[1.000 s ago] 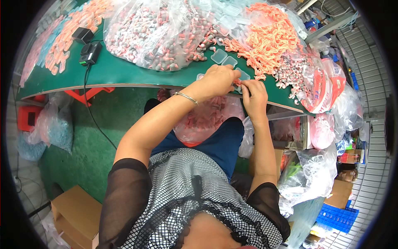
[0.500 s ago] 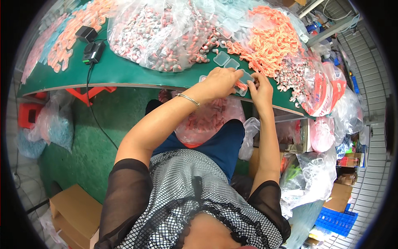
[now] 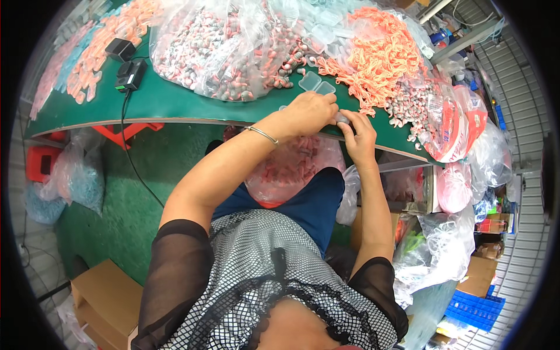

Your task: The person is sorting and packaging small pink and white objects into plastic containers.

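Close together at the near edge of the green table (image 3: pixel 140 108), both my hands are closed on a small clear plastic case (image 3: pixel 342 118). My left hand (image 3: pixel 313 113), with a bracelet on its wrist, covers the case's left side. From the right, my right hand (image 3: pixel 359 137) grips it between thumb and fingers. Most of the case is hidden by my fingers; its lid looks folded down. Just beyond them lies an open clear case (image 3: pixel 318 84). Behind my right hand spreads a heap of orange cords (image 3: pixel 379 61).
A large clear bag of grey-and-pink small parts (image 3: pixel 216 55) fills the back middle. More such parts (image 3: pixel 405 105) lie at right beside a red-and-white bag (image 3: pixel 458 128). Black adapters (image 3: pixel 129 74) with a cable and orange flat pieces (image 3: pixel 93 64) are at left. A cardboard box (image 3: pixel 108 303) stands on the floor.
The case between my hands was open with orange cord in it; now it looks folded together. My hands have drawn closer, the right one moving slightly left and down.
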Demonstrator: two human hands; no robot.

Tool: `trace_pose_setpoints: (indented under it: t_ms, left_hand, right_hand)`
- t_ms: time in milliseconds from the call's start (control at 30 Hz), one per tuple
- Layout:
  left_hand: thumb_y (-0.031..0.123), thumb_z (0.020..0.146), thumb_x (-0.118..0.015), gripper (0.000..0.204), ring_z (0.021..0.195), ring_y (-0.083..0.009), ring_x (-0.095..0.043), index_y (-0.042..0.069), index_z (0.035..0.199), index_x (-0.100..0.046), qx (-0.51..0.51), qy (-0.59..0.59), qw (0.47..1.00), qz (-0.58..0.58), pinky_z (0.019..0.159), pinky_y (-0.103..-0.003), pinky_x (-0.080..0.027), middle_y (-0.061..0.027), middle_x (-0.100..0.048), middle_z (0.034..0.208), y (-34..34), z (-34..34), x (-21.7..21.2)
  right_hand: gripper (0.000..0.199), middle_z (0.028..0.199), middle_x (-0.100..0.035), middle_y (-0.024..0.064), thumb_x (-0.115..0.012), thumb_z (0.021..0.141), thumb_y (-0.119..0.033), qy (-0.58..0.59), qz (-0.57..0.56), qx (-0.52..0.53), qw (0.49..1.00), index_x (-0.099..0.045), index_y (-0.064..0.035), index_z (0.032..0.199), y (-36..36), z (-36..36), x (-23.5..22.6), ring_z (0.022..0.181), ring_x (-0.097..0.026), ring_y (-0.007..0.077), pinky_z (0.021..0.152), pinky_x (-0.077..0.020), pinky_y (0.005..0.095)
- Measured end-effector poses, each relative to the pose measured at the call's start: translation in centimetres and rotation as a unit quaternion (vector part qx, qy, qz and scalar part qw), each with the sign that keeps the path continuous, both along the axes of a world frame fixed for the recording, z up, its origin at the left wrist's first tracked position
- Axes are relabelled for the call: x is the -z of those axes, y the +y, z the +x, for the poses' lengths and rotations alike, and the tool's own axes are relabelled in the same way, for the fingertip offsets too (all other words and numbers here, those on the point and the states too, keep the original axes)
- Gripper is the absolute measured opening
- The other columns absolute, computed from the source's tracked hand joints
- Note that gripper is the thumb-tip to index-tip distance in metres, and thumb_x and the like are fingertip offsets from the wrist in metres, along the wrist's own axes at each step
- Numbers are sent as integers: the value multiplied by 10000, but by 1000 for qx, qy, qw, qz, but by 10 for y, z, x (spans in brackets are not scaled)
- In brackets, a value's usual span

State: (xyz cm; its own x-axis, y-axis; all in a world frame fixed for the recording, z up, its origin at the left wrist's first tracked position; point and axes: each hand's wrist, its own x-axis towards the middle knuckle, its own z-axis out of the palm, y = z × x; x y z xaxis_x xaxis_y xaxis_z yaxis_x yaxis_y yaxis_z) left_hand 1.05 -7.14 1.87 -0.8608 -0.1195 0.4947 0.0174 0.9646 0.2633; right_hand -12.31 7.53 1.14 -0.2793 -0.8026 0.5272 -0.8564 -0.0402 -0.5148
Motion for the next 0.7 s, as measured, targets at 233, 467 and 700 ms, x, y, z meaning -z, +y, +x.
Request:
trace_pose_setpoints:
  t_ms: [233, 467, 700]
  left_hand:
    - [264, 759, -722, 220, 785, -222, -624, 119, 904, -643, -60, 38, 988, -136, 696, -361, -427, -31, -582, 841, 4, 13, 7]
    - [294, 694, -761, 322, 820, -197, -592, 138, 943, -627, -61, 64, 992, -91, 708, -370, -407, -13, -568, 867, 12, 34, 0]
    - [269, 715, -751, 281, 821, -219, -568, 136, 934, -638, -91, 59, 989, -95, 719, -369, -398, -21, -570, 877, 6, 38, 4]
  right_hand:
    - [138, 966, -701, 115, -632, 871, -81, -112, 82, -123, 983, -707, -5, 959, -16, -22, -19, 892, -644, 246, 826, -504, 354]
    - [198, 1038, -671, 83, -678, 789, -71, 187, 31, -102, 977, -681, -70, 987, -55, -29, -20, 1020, -588, 290, 898, -463, 393]
    - [129, 906, -646, 38, -720, 759, -115, 217, 54, -41, 974, -676, -100, 880, -24, -22, -20, 948, -575, 257, 850, -438, 397]
